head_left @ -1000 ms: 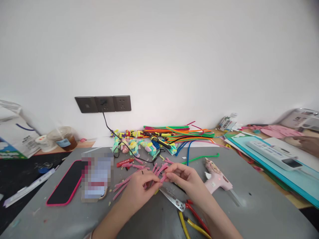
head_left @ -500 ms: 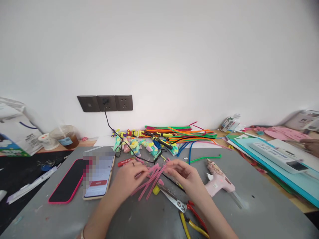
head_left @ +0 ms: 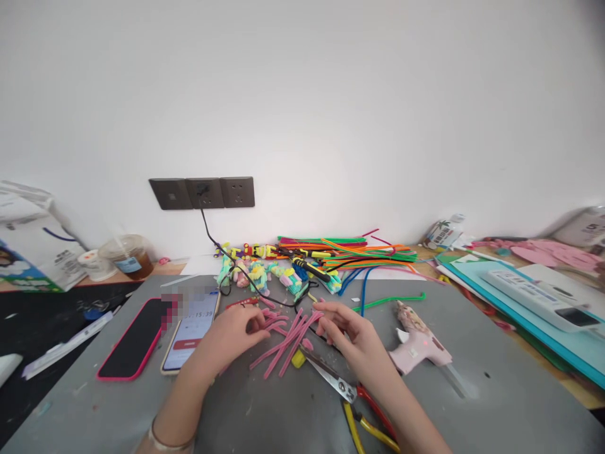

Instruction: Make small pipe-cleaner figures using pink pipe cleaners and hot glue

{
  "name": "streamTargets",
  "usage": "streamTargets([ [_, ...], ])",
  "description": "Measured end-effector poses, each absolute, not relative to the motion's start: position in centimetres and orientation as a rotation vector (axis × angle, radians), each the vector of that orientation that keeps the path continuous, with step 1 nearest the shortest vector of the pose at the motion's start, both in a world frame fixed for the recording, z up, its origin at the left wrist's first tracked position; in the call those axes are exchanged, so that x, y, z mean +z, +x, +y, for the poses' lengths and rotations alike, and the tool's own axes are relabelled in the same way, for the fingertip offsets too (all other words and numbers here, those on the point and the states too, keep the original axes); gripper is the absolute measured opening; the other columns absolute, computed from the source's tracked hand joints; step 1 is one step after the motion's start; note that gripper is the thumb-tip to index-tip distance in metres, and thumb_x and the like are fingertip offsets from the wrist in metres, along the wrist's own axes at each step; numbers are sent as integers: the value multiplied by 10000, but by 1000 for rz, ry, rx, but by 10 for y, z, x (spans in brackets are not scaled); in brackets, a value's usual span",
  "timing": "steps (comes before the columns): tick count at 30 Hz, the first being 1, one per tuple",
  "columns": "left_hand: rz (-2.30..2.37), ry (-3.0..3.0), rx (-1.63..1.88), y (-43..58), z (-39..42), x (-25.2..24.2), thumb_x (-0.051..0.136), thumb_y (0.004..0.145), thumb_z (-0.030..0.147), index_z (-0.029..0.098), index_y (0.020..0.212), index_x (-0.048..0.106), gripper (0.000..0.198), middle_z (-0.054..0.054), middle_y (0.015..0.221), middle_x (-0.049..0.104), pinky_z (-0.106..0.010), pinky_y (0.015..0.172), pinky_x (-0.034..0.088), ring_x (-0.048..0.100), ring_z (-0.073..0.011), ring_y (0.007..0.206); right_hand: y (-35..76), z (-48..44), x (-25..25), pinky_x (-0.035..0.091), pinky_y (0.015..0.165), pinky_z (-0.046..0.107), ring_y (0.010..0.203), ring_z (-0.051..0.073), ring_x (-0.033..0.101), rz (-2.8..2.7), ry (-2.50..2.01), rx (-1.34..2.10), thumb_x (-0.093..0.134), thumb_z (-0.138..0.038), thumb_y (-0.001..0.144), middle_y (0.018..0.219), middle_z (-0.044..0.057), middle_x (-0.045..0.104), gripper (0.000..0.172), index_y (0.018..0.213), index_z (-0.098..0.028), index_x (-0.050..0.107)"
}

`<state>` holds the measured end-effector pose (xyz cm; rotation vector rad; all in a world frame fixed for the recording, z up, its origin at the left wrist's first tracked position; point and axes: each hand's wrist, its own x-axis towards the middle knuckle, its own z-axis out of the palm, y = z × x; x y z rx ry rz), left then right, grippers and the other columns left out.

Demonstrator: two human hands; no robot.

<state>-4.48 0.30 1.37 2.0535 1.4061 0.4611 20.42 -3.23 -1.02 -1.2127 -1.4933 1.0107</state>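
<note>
Cut lengths of pink pipe cleaner point(head_left: 288, 343) lie crossed in a loose bunch between my two hands. My left hand point(head_left: 234, 337) has its fingers curled around the ends of further short pink pieces point(head_left: 275, 323) left of the bunch. At the bunch's upper right end, my right hand point(head_left: 352, 331) pinches the tips of pink pipe cleaners between thumb and fingers. Just below lie scissors point(head_left: 338, 381) with red handles, partly behind my right forearm, and yellow-handled pliers point(head_left: 373, 435). A small yellow piece point(head_left: 298, 359) rests by the scissor blades.
A pink glue gun point(head_left: 418, 347) lies right of my right hand. Two phones point(head_left: 135, 343) are on the left. Behind are finished fuzzy figures point(head_left: 258, 277), bundled colored pipe cleaners point(head_left: 363, 255) and a black cable point(head_left: 208, 227). A drink cup point(head_left: 130, 258) stands back left.
My left hand has drawn slightly left, away from the crossed pink bunch, and short pink pieces now show beside its fingers. My right hand stays at the bunch's upper end. The view shifted slightly.
</note>
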Motion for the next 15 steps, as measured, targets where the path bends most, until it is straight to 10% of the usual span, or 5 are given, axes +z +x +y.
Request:
streamTargets([
  [15,966,1435,1008,-24,-5,18,638,887,419,177,751,597,281,-12,696,649,-218,641,426,571,-136,653,162,-38,-5,333,461,211,490,88,433,-1486,-1036,1637,650,-641,822,633,-42,552,526,1041,-162,633],
])
